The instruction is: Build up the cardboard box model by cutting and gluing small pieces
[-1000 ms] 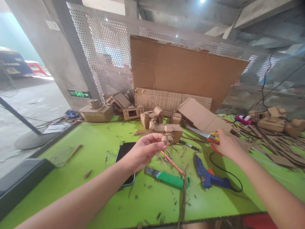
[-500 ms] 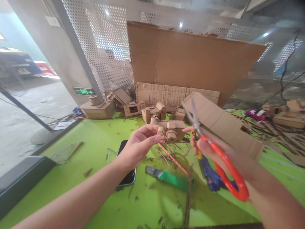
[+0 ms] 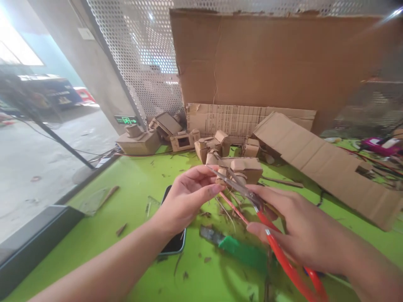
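My left hand [image 3: 185,199] pinches a small rolled piece of cardboard [image 3: 221,175] between thumb and forefinger. In my right hand [image 3: 304,222] are scissors [image 3: 242,189] with red handles. Their blades are parted and reach left over the cardboard piece, up to the left fingertips; whether they touch it I cannot tell. Right behind stands a boxy cardboard model [image 3: 248,166] with a rounded part on its front. A thin reddish stick [image 3: 233,206] runs between the hands. Below lies a green-handled cutter [image 3: 241,251].
A phone [image 3: 176,245] is partly under my left forearm on the green table [image 3: 103,260]. Several cardboard models, among them a box [image 3: 140,142], stand at the back. A long cardboard sheet [image 3: 327,165] leans at right. Scraps are scattered about.
My right hand has brought the scissors down and left, from pointing upward to lying across the cardboard piece. My left hand keeps its pinch. The view has shifted slightly.
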`<act>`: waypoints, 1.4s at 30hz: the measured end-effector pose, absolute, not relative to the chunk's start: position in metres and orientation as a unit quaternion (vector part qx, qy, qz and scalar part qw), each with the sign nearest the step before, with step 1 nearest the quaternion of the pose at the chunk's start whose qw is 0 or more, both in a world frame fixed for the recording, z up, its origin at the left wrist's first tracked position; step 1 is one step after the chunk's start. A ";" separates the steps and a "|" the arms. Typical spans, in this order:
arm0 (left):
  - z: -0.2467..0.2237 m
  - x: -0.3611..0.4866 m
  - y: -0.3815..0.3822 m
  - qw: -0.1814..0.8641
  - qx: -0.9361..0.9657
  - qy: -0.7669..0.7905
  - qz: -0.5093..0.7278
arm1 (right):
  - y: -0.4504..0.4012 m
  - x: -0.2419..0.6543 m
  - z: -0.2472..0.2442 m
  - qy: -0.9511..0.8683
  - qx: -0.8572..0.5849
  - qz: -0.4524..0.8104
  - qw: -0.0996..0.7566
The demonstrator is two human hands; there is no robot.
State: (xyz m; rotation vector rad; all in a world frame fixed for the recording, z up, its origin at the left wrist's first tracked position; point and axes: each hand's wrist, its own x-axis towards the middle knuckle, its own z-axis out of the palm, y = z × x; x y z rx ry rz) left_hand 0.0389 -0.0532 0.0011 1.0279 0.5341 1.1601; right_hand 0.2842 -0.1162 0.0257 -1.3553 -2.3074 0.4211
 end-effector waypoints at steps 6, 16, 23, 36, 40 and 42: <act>0.003 0.039 -0.053 0.689 0.435 0.244 0.525 | -0.116 0.281 0.025 -0.818 -0.510 0.170 0.203; -0.005 0.034 -0.049 0.660 0.475 0.260 0.520 | -0.115 0.277 0.025 -0.817 -0.507 0.191 0.198; -0.004 0.035 -0.052 0.655 0.484 0.261 0.518 | -0.118 0.276 0.029 -0.813 -0.530 0.165 0.176; 0.000 0.034 -0.050 0.770 0.374 0.189 0.481 | -0.115 0.273 0.022 -0.786 -0.549 0.226 0.174; -0.001 0.033 -0.050 0.775 0.371 0.190 0.475 | -0.114 0.273 0.023 -0.779 -0.554 0.233 0.180; -0.001 0.033 -0.050 0.771 0.376 0.194 0.476 | -0.113 0.273 0.022 -0.783 -0.550 0.224 0.184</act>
